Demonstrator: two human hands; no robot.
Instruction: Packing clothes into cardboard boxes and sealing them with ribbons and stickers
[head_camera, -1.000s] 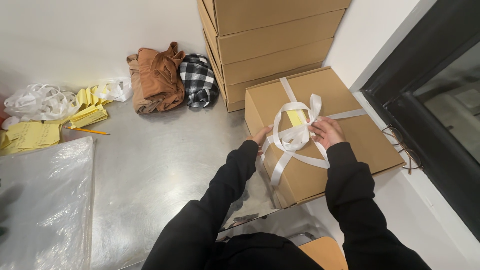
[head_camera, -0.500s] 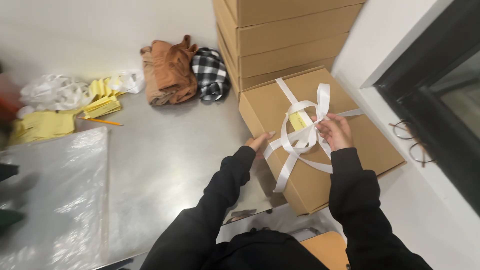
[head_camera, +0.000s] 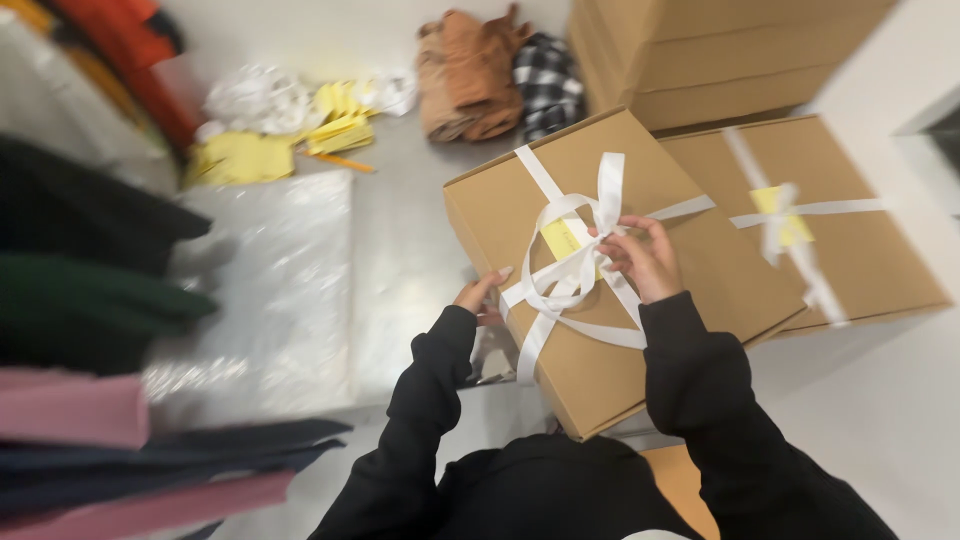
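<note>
A brown cardboard box (head_camera: 510, 215) tied with a white ribbon (head_camera: 565, 285) and bearing a yellow tag (head_camera: 563, 238) is in front of me, tilted. My right hand (head_camera: 640, 258) pinches the ribbon at the bow on top. At the box's near left edge, my left hand (head_camera: 482, 295) grips the side. Both arms wear black sleeves. Just to the right lies a second ribboned box (head_camera: 860, 260), partly under the first.
A stack of plain cardboard boxes (head_camera: 720, 50) stands at the back. A brown garment (head_camera: 465, 70) and a checkered cloth (head_camera: 545, 80) lie beside it. Yellow papers (head_camera: 240, 155), a clear plastic sheet (head_camera: 270, 280) and folded clothes (head_camera: 80, 250) fill the left.
The box in my hands has come off toward the left, uncovering a second ribboned box. My view swung left, and the folded clothes came into sight.
</note>
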